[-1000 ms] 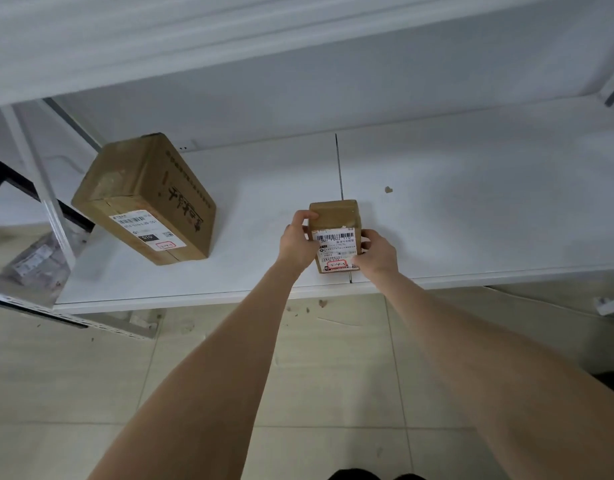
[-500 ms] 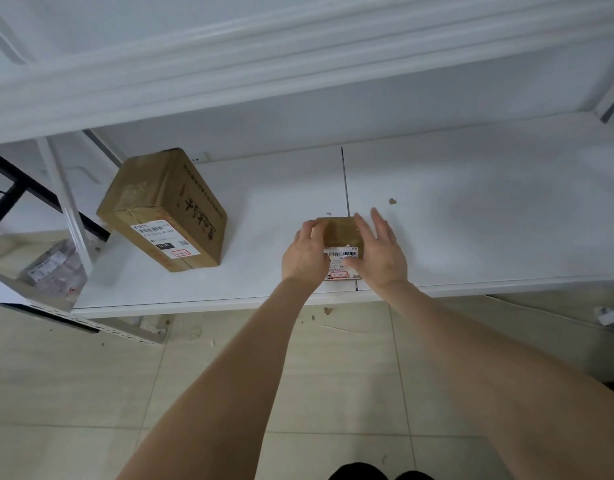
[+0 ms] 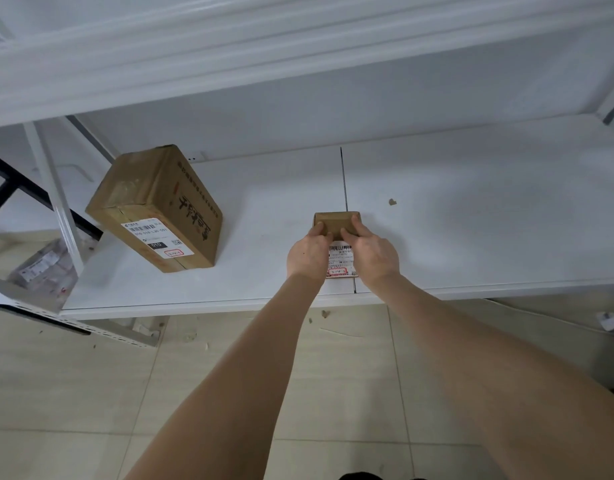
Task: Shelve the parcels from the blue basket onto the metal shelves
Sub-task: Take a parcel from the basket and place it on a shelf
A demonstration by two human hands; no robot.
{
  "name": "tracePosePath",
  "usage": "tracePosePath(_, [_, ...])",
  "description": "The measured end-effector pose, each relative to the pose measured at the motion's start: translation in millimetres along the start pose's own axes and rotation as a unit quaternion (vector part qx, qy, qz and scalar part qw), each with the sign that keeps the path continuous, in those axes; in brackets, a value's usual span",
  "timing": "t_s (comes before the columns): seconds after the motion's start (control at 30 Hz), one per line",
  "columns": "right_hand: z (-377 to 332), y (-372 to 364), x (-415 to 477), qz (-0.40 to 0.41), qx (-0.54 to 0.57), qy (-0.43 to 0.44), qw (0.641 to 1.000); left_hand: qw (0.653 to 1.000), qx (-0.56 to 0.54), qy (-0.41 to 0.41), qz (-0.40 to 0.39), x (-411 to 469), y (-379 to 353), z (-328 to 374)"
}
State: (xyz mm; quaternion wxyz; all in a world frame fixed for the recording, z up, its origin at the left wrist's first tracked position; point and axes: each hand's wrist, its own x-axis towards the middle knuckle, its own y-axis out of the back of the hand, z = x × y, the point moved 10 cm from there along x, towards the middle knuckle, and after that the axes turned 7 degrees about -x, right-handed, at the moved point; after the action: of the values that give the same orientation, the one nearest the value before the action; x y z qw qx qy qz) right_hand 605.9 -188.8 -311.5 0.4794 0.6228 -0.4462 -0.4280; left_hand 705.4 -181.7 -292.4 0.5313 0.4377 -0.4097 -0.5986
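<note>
- Small parcel point(image 3: 336, 224) sat on the white metal shelf point(image 3: 471, 216), close to the front edge and right over the seam point(image 3: 344, 181) between two shelf panels; its base appeared to rest on the shelf surface.
- Left hand point(image 3: 307, 252) and right hand point(image 3: 371, 252) flanked the small parcel, both touching it, fingers curled over its top edge and palms against its front sides. The grip looked light rather than clamped (whether it carried any weight could not be told).
- Shipping label point(image 3: 340, 259) showed between the two hands: white paper, barcode at top, red-outlined mark at bottom.
- Progress, as a judgement: this parcel was at the set-down stage, seated but not yet let go. One larger parcel point(image 3: 153, 209) already stood on the same shelf, well apart to the left, angled to the shelf edge. The blue basket was out of view, so what remained to shelve could not be counted.
- Materials: both parcels were brown corrugated cardboard, box-shaped with crisp edges. The larger parcel carried clear tape along its top, black printed characters on one side and its own white label. The small parcel was a compact upright block with a matte top.
- Shelf surface was smooth, painted, faintly scuffed, with a small brown scrap point(image 3: 392, 202) lying to the right of the seam.
- Beyond the left upright, bagged items point(image 3: 44, 268) in clear plastic lay on a neighbouring shelf; the floor point(image 3: 90, 393) below was pale glossy tile.
</note>
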Motion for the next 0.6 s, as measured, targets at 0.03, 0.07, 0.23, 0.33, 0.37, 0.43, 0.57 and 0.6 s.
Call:
tracePosePath(0.03, [1.1, 0.4, 3.3, 0.001, 0.003, -0.001, 1.000, 1.000, -0.003, 0.000, 0.004, 3.3, 0.8, -0.2])
tracePosePath(0.07, [2.2, 0.9, 7.6, 0.003, 0.005, -0.003, 1.000, 1.000, -0.003, 0.000, 0.008, 7.3, 1.7, -0.5])
tracePosePath(0.23, [6.4, 3.1, 27.8, 0.019, 0.013, -0.003, 1.000, 1.000, -0.003, -0.007, 0.024, 27.8, 4.1, -1.1])
tracePosePath(0.33, [9.1, 6.5, 38.0, 0.026, 0.013, -0.007, 1.000, 0.999, -0.008, -0.010, 0.029, 39.7, 5.3, -1.6])
tracePosePath(0.37, [9.7, 8.1, 40.8, 0.030, 0.015, -0.009, 0.999, 0.999, -0.010, -0.010, 0.029, 43.2, 5.5, -1.7])
tracePosePath(0.43, [10.6, 11.1, 46.1, 0.037, 0.014, -0.009, 0.999, 0.999, -0.009, -0.010, 0.030, 49.5, 7.0, -0.8])
tracePosePath(0.57, [10.6, 14.9, 52.6, 0.044, 0.011, -0.009, 0.999, 0.999, -0.004, -0.010, 0.039, 57.8, 11.0, -0.8])
tracePosePath(0.6, [10.7, 15.4, 53.4, 0.044, 0.011, -0.008, 0.999, 0.999, -0.001, -0.012, 0.040, 58.7, 11.5, -0.5])
